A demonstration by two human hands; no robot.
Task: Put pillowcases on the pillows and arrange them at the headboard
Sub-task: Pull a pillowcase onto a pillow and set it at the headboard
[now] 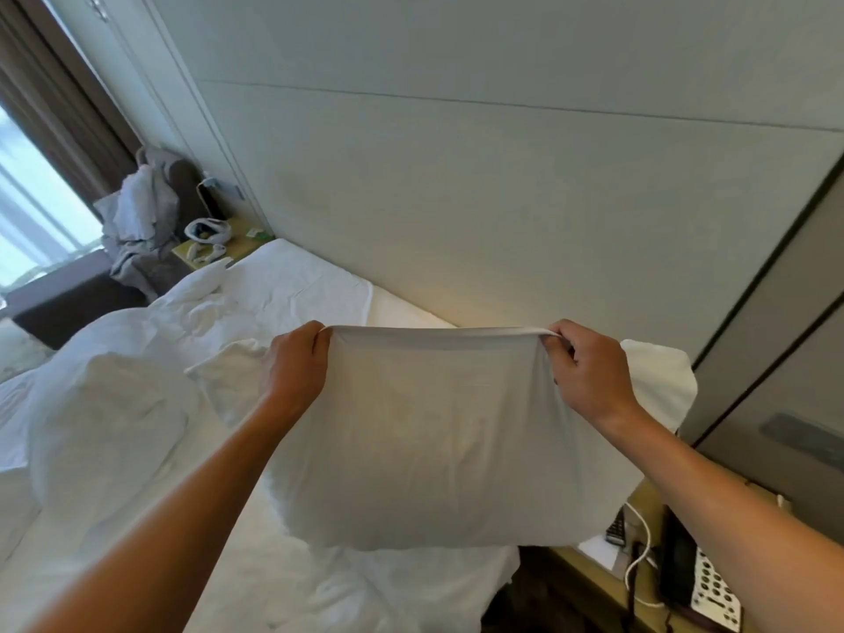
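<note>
Nearest to me, my left hand and right hand are each pinched closed on a top corner of the pillowcase, holding its upper edge stretched level between them. The cloth hangs full and rounded below, so I judge a pillow is already inside, though I cannot see it directly. It hangs over the near right corner of the bed, and just right of it a nightstand carries a phone and a white cable. If I shake or swing the load down carelessly, the bottom could catch that cable or knock the phone. A weak pinch could also let one corner slip and the filling sag out. To the left lies a rumpled duvet; a white corner, perhaps another pillow, shows behind my right hand. Farthest is the headboard, with bare mattress beneath it.
</note>
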